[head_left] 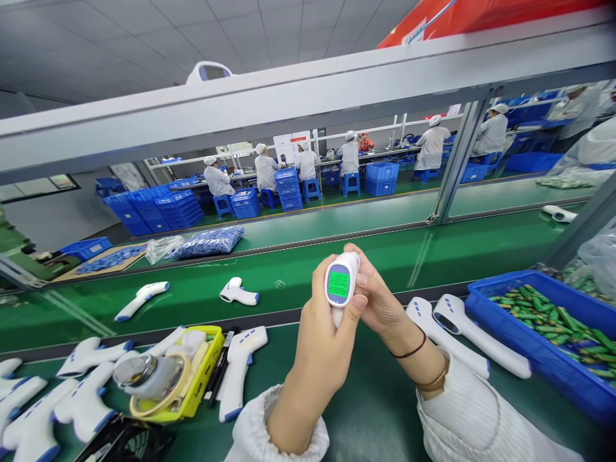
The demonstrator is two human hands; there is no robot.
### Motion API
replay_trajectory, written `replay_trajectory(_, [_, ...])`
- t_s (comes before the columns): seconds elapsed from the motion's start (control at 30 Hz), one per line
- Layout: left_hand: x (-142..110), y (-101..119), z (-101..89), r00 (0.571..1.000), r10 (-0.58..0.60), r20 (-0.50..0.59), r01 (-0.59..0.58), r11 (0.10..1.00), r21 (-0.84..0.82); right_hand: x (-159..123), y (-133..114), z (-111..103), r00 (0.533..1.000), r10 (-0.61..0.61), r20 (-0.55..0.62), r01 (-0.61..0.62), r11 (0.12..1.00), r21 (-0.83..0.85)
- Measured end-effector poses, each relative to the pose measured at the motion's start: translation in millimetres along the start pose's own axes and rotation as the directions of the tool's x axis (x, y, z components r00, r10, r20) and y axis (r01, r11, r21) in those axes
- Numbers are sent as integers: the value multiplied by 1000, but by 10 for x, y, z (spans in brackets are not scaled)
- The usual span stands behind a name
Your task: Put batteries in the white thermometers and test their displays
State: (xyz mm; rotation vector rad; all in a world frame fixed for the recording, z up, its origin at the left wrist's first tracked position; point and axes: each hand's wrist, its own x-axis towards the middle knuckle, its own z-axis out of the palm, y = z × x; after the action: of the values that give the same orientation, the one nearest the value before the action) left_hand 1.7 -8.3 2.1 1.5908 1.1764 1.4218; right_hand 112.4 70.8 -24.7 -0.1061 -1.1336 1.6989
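A white infrared thermometer [339, 282] is held up in the air above the near edge of the green worktop [380, 410], its lit green screen facing the person. The left hand [327, 340] has a narrow grip closed round the handle, and the right hand [380, 298] curls its fingers against the far side of the thermometer's head. Near the right edge of the worktop sits a blue crate [539, 350] of green cylindrical parts [548, 327], with two white thermometers [462, 333] lying just beside it. Toward the left edge are a yellow tray [202, 378] holding a roll of tape [156, 385], black pens [220, 369] beside the tray, and a row of white thermometer housings [84, 398] reaching the corner. Beyond, a second green belt [337, 269] carries two more thermometers [142, 301] and a clear bag of blue parts [209, 242]. A grey metal frame [240, 109] crosses the view. Past it, in a white-ceilinged [96, 38] factory room, workers in white coats and caps [308, 163] sit on blue stools [310, 189] at another line, among stacks of blue crates [154, 208].
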Motion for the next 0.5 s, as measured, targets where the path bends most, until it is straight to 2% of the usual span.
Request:
replay_trajectory(0.1, [22,-13,-8,998,14,-59,-11,998,55,16,-25,10,1000,18,-17,-18,1000,1])
replay_trajectory(0.2, [28,-49,1,974,140,-180,-111,981,161,32,-57,56,998,24,-49,-25,1000,-16])
replay_trajectory(0.3, [49,-95,7,948,220,-229,-184,968,170,19,-52,123,994,-81,-80,69,987,-145])
replay_trajectory(0.37, [95,-121,-14,953,163,-255,-162,986,27,-13,-35,167,985,-167,-39,149,946,-287])
replay_trajectory(0.43, [165,-145,-64,967,12,-256,-85,957,-277,-54,-24,205,975,-217,45,215,881,-420])
replay_trajectory(0.47, [203,-158,-99,969,-91,-230,-24,891,-453,-74,-23,223,967,-238,97,254,835,-489])
replay_trajectory(0.5, [239,-174,-142,960,-202,-194,42,788,-614,-90,-24,239,955,-254,155,297,777,-555])
